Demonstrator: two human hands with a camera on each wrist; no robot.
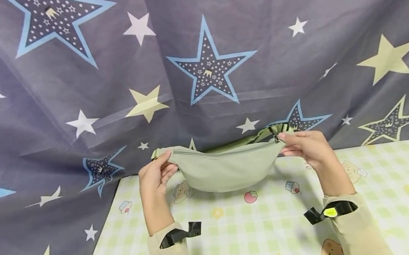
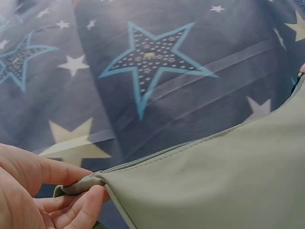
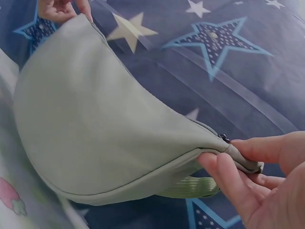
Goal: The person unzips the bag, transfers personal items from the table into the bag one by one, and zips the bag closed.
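A pale green waist bag [image 1: 232, 170] is stretched between both hands near the far edge of the table. My left hand [image 1: 155, 173] pinches its left end between thumb and fingers, and my right hand [image 1: 306, 146] pinches the right end. Along the top runs a zipper, which looks closed, with its dark puller [image 3: 224, 138] by the right thumb. Behind the bag hangs a green webbing strap [image 3: 190, 187], partly hidden by the bag's body. In the left wrist view the left fingers [image 2: 90, 205] grip the corner tab.
A table [image 1: 240, 239] with a green checked, cartoon-printed cover lies under the hands. Right behind its far edge hangs a dark star-patterned curtain [image 1: 257, 8], which also runs down the left side. Black straps [image 1: 174, 237] with small cameras sit on both wrists.
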